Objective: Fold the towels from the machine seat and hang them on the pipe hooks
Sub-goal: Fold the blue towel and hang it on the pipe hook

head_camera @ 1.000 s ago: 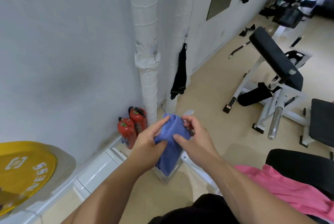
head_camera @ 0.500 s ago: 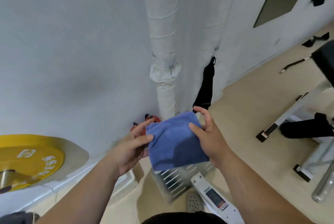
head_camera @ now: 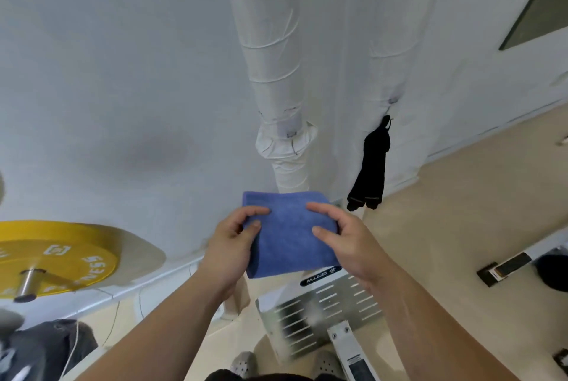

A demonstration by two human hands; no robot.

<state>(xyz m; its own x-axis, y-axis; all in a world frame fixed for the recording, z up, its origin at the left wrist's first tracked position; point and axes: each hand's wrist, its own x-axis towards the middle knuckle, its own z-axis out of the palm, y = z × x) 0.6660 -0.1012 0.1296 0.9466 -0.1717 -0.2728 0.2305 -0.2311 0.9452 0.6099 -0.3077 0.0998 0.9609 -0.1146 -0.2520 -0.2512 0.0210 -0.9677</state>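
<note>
Folded blue towel (head_camera: 289, 236), which I see held in the air between both hands, its upper edge in front of the lower stretch of the white wrapped pipe (head_camera: 276, 73). The left hand (head_camera: 233, 245) pinches the towel's left edge, thumb on top; the right hand (head_camera: 347, 239) pinches its right edge likewise. On the second pipe (head_camera: 390, 42), a black cloth (head_camera: 370, 165) hangs from a hook (head_camera: 388, 122). Far left, a yellow weight plate (head_camera: 58, 254); below the towel, a slotted metal footplate (head_camera: 322, 310).
</note>
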